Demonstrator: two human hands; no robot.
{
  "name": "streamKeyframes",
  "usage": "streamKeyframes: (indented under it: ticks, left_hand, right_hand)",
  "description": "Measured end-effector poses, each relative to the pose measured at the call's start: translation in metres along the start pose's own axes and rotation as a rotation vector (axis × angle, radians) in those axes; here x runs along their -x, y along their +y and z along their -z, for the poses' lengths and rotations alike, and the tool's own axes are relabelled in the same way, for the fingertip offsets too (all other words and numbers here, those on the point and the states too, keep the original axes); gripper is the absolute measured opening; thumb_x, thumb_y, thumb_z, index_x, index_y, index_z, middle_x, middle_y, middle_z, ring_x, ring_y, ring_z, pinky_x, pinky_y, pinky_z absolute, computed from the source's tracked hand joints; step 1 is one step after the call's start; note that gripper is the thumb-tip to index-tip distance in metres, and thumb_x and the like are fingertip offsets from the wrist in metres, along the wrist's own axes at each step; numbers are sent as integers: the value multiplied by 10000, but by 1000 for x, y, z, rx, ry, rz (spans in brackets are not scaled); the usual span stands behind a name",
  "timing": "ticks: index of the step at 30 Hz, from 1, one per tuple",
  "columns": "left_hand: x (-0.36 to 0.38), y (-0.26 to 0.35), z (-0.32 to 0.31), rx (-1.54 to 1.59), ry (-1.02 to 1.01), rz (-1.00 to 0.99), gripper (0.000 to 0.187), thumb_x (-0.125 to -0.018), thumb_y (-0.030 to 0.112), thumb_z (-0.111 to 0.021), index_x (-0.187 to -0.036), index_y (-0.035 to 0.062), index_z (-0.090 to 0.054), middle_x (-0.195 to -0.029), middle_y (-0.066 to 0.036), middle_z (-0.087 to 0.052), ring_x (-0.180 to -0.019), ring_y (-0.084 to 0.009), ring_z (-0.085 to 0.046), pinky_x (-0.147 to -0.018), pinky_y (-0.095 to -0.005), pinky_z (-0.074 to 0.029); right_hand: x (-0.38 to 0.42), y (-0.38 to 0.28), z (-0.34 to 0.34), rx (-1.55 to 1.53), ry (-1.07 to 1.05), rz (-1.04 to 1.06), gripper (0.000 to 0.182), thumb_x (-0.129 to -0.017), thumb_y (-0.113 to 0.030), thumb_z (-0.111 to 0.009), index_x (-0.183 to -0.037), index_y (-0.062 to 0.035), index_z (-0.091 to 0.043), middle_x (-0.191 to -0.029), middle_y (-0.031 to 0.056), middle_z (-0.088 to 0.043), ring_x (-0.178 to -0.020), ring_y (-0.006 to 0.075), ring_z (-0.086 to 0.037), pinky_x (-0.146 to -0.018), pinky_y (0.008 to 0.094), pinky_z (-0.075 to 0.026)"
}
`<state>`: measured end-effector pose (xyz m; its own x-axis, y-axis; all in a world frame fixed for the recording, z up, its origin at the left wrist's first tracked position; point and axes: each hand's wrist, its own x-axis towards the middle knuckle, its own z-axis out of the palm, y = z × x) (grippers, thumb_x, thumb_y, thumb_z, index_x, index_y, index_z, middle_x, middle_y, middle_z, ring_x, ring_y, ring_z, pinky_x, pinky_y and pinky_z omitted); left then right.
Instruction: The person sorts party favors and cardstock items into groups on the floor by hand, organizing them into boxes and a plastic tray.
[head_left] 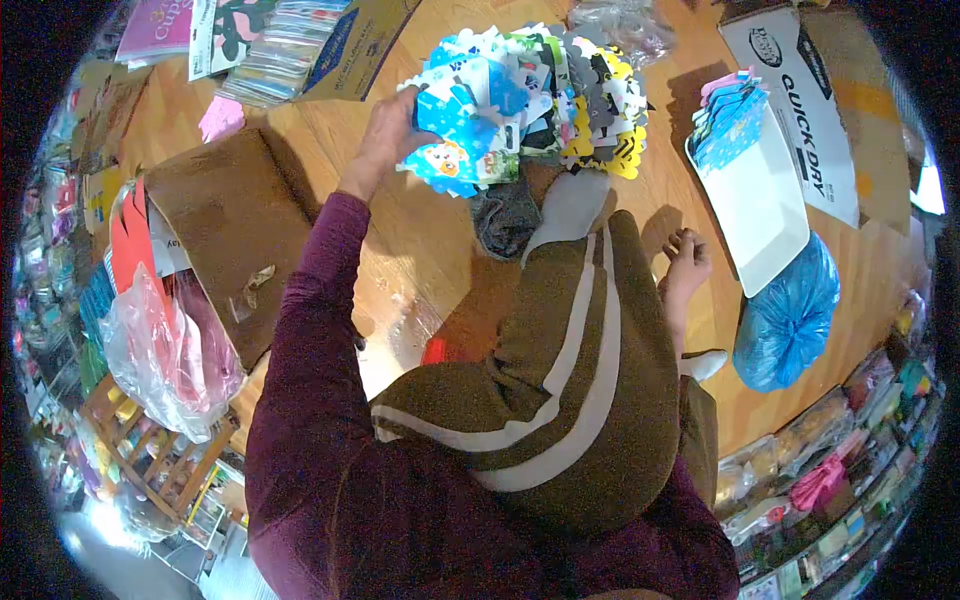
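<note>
A plum-purple sleeve (325, 250) ended behind the bare left hand (393, 132); beside the right hand (688, 262), olive-brown trousers (520, 330) bore two pale stripes (607, 360).

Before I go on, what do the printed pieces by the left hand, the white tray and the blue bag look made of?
Printed pieces: probably card, perhaps thin foam; thin and flat with crisp cut edges, finish unclear.
White tray: likely moulded plastic; smooth, rounded corners.
Blue bag: thin plastic film, glossy; bright highlights, gathered creases.
</note>
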<state>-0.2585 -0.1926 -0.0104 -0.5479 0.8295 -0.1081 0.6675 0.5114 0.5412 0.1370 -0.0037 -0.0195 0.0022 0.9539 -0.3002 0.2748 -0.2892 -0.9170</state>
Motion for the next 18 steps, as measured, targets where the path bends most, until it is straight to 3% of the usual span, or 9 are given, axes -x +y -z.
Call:
streamKeyframes:
  ticks: [1,4,5,7,10,12,14,15,18]
  left_hand:
    - [0,1,-1,165,-118,110,634,-512,162,-776,-1066,27,-498,-941,-160,-564,-867,-321,-542,-756,-362,-444]
    - [0,-5,-1,337,-111,-9,597,-558,130,-760,-1070,-15,-489,-868,-151,-604,-758,-256,-595,-686,-325,-478]
    - [-2,-7,-1,339,-113,-11,597,-558,130,-760,-1070,-15,-489,-868,-151,-604,-758,-256,-595,-686,-325,-478]
    - [-6,-7,4,649,-169,68,528,-616,77,-727,-1073,-27,-485,-867,-100,-605,-784,-165,-580,-700,-285,-475]
    - [-13,9,24,878,-70,153,452,-661,29,-689,-1061,-32,-487,-871,-68,-600,-762,-121,-574,-685,-271,-487]
    - [-18,27,30,922,-26,184,403,-679,19,-673,-1044,-17,-504,-876,-67,-603,-734,-117,-580,-666,-271,-494]
    - [-23,34,18,1225,105,199,356,-688,29,-670,-1011,-8,-524,-859,-65,-608,-703,-129,-586,-655,-272,-499]
    - [-24,38,13,1213,43,333,320,-700,51,-670,-985,-5,-538,-869,-76,-607,-734,-137,-583,-668,-273,-492]
    - [-27,64,-9,1188,33,371,308,-709,79,-670,-973,-11,-539,-872,-81,-606,-744,-140,-577,-668,-271,-485]
  right_hand:
    - [2,-2,0,10,18,-8,82,-817,-42,-501,-781,21,-538,-752,100,-567,-628,158,-569,-529,275,-492]
    - [3,3,6,47,-1,4,82,-817,-39,-499,-787,25,-542,-731,103,-575,-619,157,-572,-532,274,-495]
    - [3,4,6,49,1,5,82,-817,-39,-499,-787,25,-542,-731,103,-575,-619,157,-572,-532,274,-495]
    - [2,6,5,-2,-29,8,92,-820,-44,-499,-799,32,-546,-715,106,-579,-616,156,-574,-540,273,-496]
    - [4,3,-4,-21,-61,11,91,-821,-49,-503,-825,29,-549,-723,100,-583,-622,151,-574,-542,274,-496]
    - [1,2,-14,-44,-93,11,97,-824,-60,-504,-839,24,-551,-734,93,-583,-628,143,-571,-543,266,-493]
    - [-1,-6,-27,-66,-118,14,104,-826,-71,-505,-853,18,-553,-745,86,-583,-633,135,-568,-543,258,-490]
    - [-3,-15,-36,-17,-202,19,132,-844,-111,-485,-880,1,-547,-779,87,-583,-668,143,-572,-574,264,-489]
    - [1,-51,-68,-17,-419,61,188,-869,-162,-453,-962,-20,-533,-848,76,-571,-752,144,-566,-632,262,-478]
